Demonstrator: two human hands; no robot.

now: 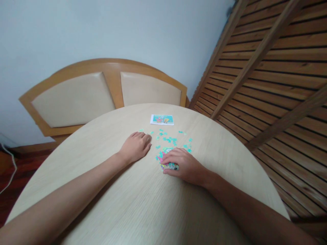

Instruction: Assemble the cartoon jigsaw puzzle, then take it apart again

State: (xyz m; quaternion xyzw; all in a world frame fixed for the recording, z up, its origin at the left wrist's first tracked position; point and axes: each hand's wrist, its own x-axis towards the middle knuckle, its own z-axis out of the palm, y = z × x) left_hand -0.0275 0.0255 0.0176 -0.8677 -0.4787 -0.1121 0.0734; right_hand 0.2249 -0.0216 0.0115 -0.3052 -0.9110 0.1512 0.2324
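Observation:
My right hand (180, 163) lies palm down over a partly joined jigsaw puzzle (168, 149) with pink, yellow and teal parts. Its fingers are stretched out across the puzzle and the thumb is apart at the near edge, so part of the picture is hidden. To the left, my left hand (136, 146) rests on the table with its fingers curled under and no object visible in it. Loose teal jigsaw pieces (170, 139) lie scattered beyond and between both hands.
A small printed picture card (162, 119) with cartoon figures lies flat beyond the pieces. All of this is on a round pale wooden table (107, 190). Behind it stands a padded bench back (76, 98) against the wall, and a slatted wooden screen (270, 78) rises on the right.

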